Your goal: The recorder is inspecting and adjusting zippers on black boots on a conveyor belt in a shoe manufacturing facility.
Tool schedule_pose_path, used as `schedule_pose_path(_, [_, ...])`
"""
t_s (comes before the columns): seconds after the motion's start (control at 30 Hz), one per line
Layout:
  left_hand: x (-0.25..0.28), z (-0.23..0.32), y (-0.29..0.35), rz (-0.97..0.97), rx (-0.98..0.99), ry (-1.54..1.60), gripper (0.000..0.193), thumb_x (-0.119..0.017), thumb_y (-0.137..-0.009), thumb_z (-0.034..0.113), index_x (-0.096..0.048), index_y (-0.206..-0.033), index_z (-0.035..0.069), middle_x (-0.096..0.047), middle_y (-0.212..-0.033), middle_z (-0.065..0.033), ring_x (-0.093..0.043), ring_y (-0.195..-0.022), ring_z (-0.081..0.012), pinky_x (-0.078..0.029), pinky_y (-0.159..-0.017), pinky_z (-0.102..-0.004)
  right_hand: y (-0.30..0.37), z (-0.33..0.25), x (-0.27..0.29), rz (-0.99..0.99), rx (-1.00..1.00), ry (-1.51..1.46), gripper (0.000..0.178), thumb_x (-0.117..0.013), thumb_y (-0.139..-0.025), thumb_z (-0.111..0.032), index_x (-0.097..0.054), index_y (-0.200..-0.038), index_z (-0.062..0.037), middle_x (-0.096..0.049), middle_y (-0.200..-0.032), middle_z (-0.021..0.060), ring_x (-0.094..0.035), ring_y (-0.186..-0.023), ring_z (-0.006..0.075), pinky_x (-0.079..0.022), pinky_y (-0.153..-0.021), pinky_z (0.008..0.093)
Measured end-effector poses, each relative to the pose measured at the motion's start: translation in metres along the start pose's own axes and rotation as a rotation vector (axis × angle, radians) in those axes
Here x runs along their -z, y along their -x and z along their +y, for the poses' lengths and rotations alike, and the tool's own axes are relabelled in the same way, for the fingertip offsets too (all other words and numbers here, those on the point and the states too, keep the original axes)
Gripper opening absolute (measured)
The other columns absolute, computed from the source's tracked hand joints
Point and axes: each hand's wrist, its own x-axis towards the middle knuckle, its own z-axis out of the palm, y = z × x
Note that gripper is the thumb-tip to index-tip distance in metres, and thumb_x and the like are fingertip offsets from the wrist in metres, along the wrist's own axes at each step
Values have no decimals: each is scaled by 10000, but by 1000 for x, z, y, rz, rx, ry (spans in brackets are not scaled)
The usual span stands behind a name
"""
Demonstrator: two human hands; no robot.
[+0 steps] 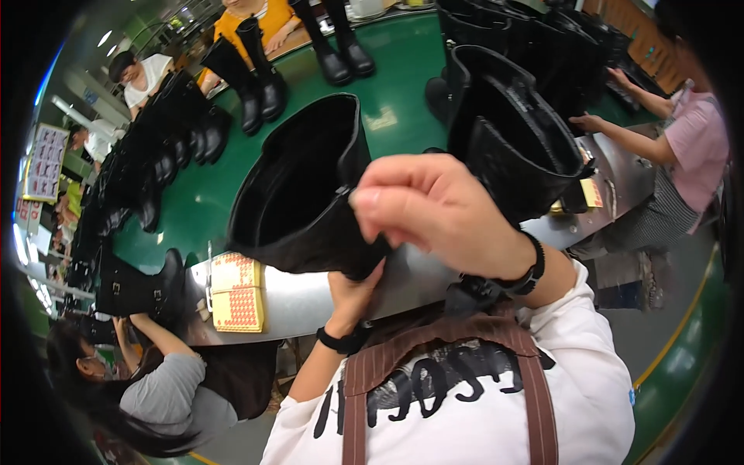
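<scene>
A tall black boot [267,225] is tilted in front of me with its wide opening facing up toward me. My left hand [355,298] grips the boot low down from the near side, its fingers partly hidden behind the shaft. Right at the boot's top edge, by the end of its zipper, my right hand [434,205] is closed in a pinch. Whether the zipper pull is between those fingertips I cannot make out. Beyond my right hand stands another black boot [535,182], open at the top, with its zipper showing inside.
Black boots [337,66] stand along the green work surface [380,116], with more crowded at left and right. On the steel ledge [298,298] lies a yellow-and-red patterned bundle [238,293]. Co-workers sit close by at left [174,387] and right [694,147]; others are across the table.
</scene>
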Motion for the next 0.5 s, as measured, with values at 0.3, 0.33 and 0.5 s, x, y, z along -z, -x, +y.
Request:
schedule_pose_path(0.3, [17,14,3,230,-61,-257,501,-824,-713,106,-574,-1119,-46,-684,-1015,-171,-663,-947,-245,-505,-837,-340,80,-59,21,645,754,1393,560,-751,-728,-411,-610,-1091,-8,-548,-1193,162,-577,-1009,285,-426,-920,405])
schedule_pose_path(0.33, [22,20,4,186,-96,-304,495,-807,-752,253,-595,-1074,-57,-691,-926,-210,-686,-847,-310,-525,-765,-362,88,-58,29,715,621,1538,638,-780,-685,-430,-593,-1130,-11,-496,-1294,198,-547,-1090,315,-406,-964,422])
schedule_pose_path(0.5, [55,81,21,-362,106,-945,470,-621,-888,397,-665,-727,-42,-615,-607,-201,-627,-611,-382,-483,-573,-420,80,-37,64,602,547,1064,389,-794,-662,0,-456,-846,-59,-567,-1266,207,-587,-1130,279,-473,-913,346])
